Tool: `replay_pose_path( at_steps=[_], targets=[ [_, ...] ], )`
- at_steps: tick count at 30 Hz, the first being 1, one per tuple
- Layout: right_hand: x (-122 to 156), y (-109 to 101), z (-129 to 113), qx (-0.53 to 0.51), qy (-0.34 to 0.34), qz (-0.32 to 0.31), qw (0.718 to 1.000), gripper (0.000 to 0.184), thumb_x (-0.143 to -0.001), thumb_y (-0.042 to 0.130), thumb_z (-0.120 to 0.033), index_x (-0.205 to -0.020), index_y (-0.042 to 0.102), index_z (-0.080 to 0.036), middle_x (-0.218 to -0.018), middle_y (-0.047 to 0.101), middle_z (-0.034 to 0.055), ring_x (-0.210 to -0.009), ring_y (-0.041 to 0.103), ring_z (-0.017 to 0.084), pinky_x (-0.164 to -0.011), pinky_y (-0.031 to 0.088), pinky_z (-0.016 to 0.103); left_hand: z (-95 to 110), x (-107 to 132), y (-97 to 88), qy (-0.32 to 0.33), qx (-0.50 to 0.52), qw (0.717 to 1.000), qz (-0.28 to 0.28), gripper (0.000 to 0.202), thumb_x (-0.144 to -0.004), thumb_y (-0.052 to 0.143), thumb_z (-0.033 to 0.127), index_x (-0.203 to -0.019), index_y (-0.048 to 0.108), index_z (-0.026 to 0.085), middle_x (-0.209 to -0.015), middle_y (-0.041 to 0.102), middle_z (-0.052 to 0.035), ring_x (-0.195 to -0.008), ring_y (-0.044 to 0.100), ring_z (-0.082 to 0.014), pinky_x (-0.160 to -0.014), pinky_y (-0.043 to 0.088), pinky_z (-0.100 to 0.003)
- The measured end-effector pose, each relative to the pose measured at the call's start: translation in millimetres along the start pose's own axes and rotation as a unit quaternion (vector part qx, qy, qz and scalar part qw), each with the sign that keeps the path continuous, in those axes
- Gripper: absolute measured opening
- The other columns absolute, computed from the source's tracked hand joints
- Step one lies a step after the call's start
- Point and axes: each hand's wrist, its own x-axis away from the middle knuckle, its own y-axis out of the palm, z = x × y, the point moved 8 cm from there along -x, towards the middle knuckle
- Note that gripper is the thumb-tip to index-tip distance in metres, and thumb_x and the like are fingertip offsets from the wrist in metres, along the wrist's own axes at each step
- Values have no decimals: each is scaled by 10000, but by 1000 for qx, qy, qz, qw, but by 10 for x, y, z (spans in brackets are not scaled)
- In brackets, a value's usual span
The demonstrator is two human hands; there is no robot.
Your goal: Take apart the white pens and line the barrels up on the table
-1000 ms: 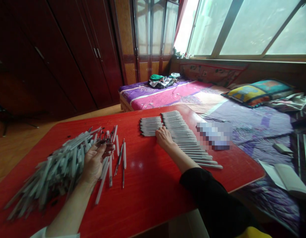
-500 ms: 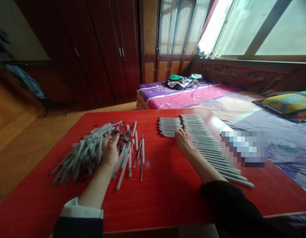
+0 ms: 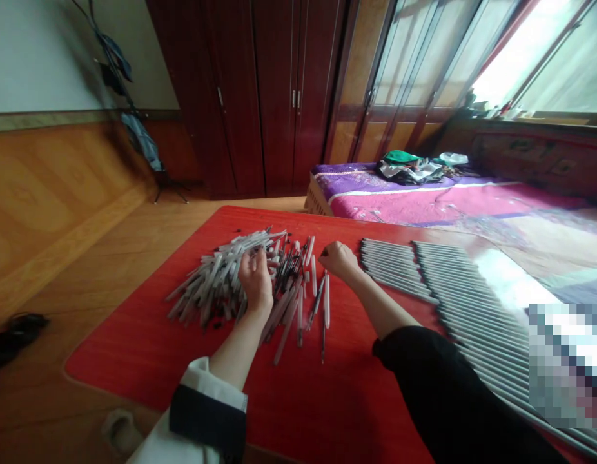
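Note:
My left hand (image 3: 256,281) is held palm up and half curled over the right side of a loose pile of pale pen barrels (image 3: 209,277). What lies in its fingers is too blurred to make out. My right hand (image 3: 340,259) hovers above the table with its fingers bent together, their tips pointing left; whatever they may pinch is hidden. Between and below the hands are thin dark pen refills (image 3: 323,335) and a few clear caps or tubes (image 3: 327,299). Right of my right hand lies a short row of grey pens (image 3: 392,264), beside a longer row of pens (image 3: 477,322).
The red table (image 3: 148,361) carries all of this. A bed (image 3: 405,200) with a heap of cloth (image 3: 409,169) stands beyond it at the right. Wardrobes (image 3: 279,96) line the back wall, and a clothes stand (image 3: 138,138) is at the left. A blurred patch covers the lower right.
My right hand has left the end of the short pen row and come left toward the pile. My left hand stays over the pile. The view has turned left.

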Motion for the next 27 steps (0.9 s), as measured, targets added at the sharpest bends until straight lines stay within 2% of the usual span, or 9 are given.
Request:
replay_pose_path(
  at_steps=[4, 10, 15, 18, 22, 24, 27],
  targets=[
    [57, 30, -31, -6, -9, -28, 1000, 240, -711, 550, -307, -853, 703, -189, -859, 691, 89, -826, 631, 204, -622, 424, 246, 45, 0, 1, 5, 2, 1000, 1, 242, -774, 547, 383, -866, 521, 161, -702, 630, 0, -467, 578, -68, -392, 368, -141],
    [418, 125, -49, -2, -60, -58, 997, 199, -701, 568, -323, -770, 703, -194, -765, 685, 66, -748, 629, 190, -547, 375, 231, 71, 3, 1, 7, -1, 1000, 5, 208, -770, 543, 349, -872, 532, 167, -696, 625, 8, -459, 568, -64, -385, 354, -140],
    [657, 192, 41, 29, -66, -70, 995, 186, -738, 541, -296, -759, 694, -192, -712, 667, 58, -692, 616, 176, -516, 329, 232, 64, 17, 32, 18, -10, 1000, -18, 162, -782, 528, 302, -876, 536, 170, -703, 621, 7, -476, 561, -61, -409, 364, -139],
    [817, 165, -73, 45, -141, -58, 987, 176, -782, 508, -226, -808, 680, -202, -749, 653, 51, -723, 594, 162, -549, 338, 233, 86, 57, 93, 24, -27, 998, -47, 124, -791, 523, 280, -856, 543, 176, -703, 619, 3, -486, 560, -70, -432, 383, -154],
    [1117, 135, -371, 99, -327, -35, 939, 200, -824, 450, -112, -786, 637, -173, -874, 608, 81, -867, 531, 171, -602, 356, 235, 136, 138, 187, 31, -44, 995, -84, 124, -787, 545, 261, -880, 569, 182, -695, 620, -6, -503, 558, -89, -486, 420, -183],
    [1174, 119, -377, 122, -348, -22, 929, 211, -836, 429, -94, -783, 622, -162, -886, 589, 90, -874, 507, 177, -599, 355, 242, 160, 182, 232, 42, -47, 992, -107, 135, -778, 566, 253, -894, 585, 185, -693, 625, -12, -520, 561, -99, -519, 433, -193],
    [1132, 102, -241, 130, -314, -10, 940, 220, -840, 422, -88, -822, 626, -168, -855, 576, 81, -819, 499, 169, -585, 348, 250, 174, 261, 312, 68, -64, 983, -155, 140, -770, 584, 238, -899, 612, 190, -721, 642, -32, -586, 587, -122, -571, 448, -207]
  ],
)
